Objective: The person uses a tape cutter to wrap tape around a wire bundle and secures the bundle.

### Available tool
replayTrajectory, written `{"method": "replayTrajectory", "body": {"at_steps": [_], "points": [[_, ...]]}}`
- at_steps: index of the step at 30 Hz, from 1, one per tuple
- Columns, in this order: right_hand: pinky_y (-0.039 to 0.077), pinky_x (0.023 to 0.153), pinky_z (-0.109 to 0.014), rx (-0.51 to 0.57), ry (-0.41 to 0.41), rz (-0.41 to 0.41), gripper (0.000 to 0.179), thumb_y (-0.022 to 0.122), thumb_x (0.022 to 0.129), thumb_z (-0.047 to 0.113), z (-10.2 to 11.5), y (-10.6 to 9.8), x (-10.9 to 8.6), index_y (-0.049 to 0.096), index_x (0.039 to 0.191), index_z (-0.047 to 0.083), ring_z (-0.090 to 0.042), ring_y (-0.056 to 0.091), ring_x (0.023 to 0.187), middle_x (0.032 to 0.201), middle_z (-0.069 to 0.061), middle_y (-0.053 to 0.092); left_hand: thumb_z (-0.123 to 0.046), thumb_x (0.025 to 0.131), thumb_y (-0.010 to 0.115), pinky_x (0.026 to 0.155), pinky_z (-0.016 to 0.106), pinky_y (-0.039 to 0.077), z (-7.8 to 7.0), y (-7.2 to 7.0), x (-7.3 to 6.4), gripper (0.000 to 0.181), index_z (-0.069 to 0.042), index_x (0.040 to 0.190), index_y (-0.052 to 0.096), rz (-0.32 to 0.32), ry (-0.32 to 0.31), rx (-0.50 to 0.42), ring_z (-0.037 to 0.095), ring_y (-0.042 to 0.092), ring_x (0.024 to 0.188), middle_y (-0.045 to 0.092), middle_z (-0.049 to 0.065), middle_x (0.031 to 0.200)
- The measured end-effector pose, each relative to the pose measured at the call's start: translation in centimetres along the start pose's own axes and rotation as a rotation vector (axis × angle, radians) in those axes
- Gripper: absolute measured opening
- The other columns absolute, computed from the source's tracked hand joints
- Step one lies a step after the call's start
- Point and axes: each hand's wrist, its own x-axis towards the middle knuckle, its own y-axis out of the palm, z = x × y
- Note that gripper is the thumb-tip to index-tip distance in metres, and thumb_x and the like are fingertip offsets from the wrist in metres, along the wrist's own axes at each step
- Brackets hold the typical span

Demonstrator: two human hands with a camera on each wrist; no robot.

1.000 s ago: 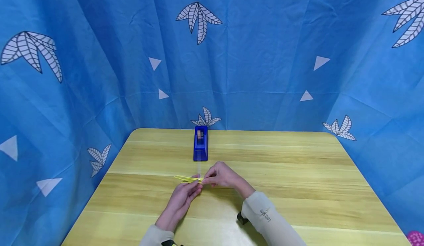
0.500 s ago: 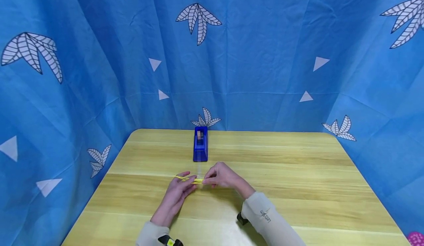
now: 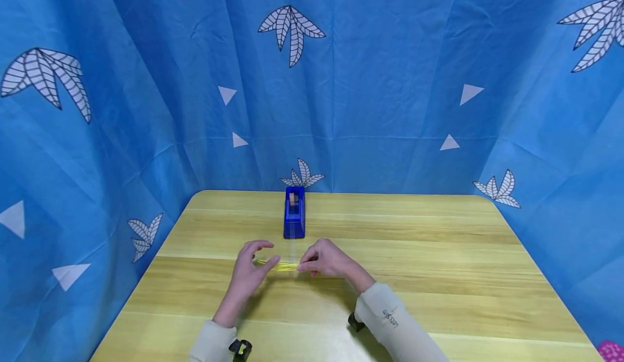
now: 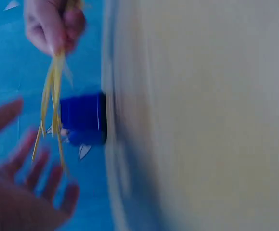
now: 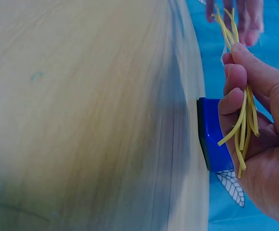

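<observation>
My right hand (image 3: 329,259) pinches a bundle of thin yellow strands (image 3: 286,267) near its middle, between thumb and fingertips. In the right wrist view, loose ends of the yellow strands (image 5: 244,125) stick out below the fingers, while others fan out above the thumb. My left hand (image 3: 246,271) is beside the left end of the bundle, thumb and fingers spread apart. Seen from the left wrist, the fingers of the left hand (image 4: 21,197) are loose around the strands' free ends without gripping them. A clear strip of tape (image 3: 293,251) runs from the dispenser toward the bundle.
The blue tape dispenser (image 3: 294,228) stands toward the back of the wooden table (image 3: 414,264), straight ahead of the hands. Behind the table hangs a blue patterned curtain (image 3: 380,107).
My left hand has let go of the yellow strands, moved left and spread its fingers. The right hand keeps its pinch in the same place.
</observation>
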Motion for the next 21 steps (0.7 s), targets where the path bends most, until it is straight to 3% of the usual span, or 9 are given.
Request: {"method": "replayTrajectory", "body": {"at_steps": [3,5,8,11,15,18,21], "points": [[0.059,0.060,-0.027,-0.001,-0.005,0.002,0.009,0.079,0.093,0.016,0.0,0.0,0.0,0.084,0.089,0.009,-0.017,0.070,0.060,0.085,-0.001,0.079,-0.027,0.090,0.082,0.108,0.059,0.042,-0.3,-0.2,0.4,0.032,-0.013,0.117,0.073,0.067,0.159,0.263,0.032,0.058,0.123,0.072,0.004,0.122],[0.059,0.060,-0.027,-0.005,-0.008,0.004,0.010,0.079,0.093,0.016,0.0,-0.1,0.1,0.084,0.090,0.009,-0.018,0.070,0.061,0.085,-0.001,0.079,-0.032,0.090,0.081,0.107,0.057,0.042,-0.4,-0.2,0.6,0.029,-0.016,0.113,0.076,0.113,0.227,0.391,0.027,0.062,0.116,0.075,0.000,0.113],[0.058,0.060,-0.027,-0.011,-0.008,0.007,0.009,0.079,0.093,0.017,0.0,-0.1,0.1,0.084,0.090,0.010,-0.019,0.070,0.061,0.085,0.000,0.078,-0.037,0.090,0.081,0.108,0.055,0.043,-0.5,0.0,0.9,0.027,-0.017,0.106,0.078,0.167,0.277,0.504,0.023,0.067,0.104,0.077,-0.004,0.103],[0.058,0.060,-0.027,-0.011,-0.002,0.009,0.008,0.079,0.093,0.017,0.0,-0.2,0.0,0.084,0.090,0.012,-0.017,0.070,0.061,0.085,0.001,0.078,-0.042,0.089,0.080,0.103,0.052,0.048,-0.6,0.1,1.2,0.026,-0.018,0.099,0.080,0.207,0.289,0.553,0.020,0.070,0.094,0.078,-0.005,0.095],[0.059,0.061,-0.028,-0.012,-0.002,0.012,0.008,0.078,0.093,0.016,0.0,-0.4,0.0,0.084,0.089,0.013,-0.017,0.070,0.062,0.085,0.001,0.077,-0.047,0.088,0.080,0.084,0.043,0.053,-0.5,0.3,1.6,0.028,-0.019,0.094,0.080,0.278,0.258,0.547,0.015,0.067,0.079,0.077,-0.007,0.088],[0.059,0.061,-0.028,-0.014,-0.006,0.018,0.008,0.078,0.093,0.016,0.0,-0.5,0.0,0.084,0.089,0.012,-0.019,0.071,0.062,0.085,0.000,0.077,-0.048,0.087,0.080,0.081,0.041,0.055,-0.3,0.4,1.7,0.029,-0.020,0.096,0.080,0.315,0.196,0.500,0.014,0.067,0.082,0.077,-0.005,0.093],[0.059,0.060,-0.028,-0.011,-0.004,0.024,0.008,0.078,0.094,0.016,0.0,-0.5,0.0,0.084,0.090,0.011,-0.022,0.071,0.063,0.085,0.000,0.078,-0.047,0.086,0.081,0.091,0.046,0.054,-0.4,0.5,1.8,0.029,-0.021,0.100,0.081,0.313,0.165,0.465,0.018,0.071,0.095,0.079,-0.004,0.102]]}}
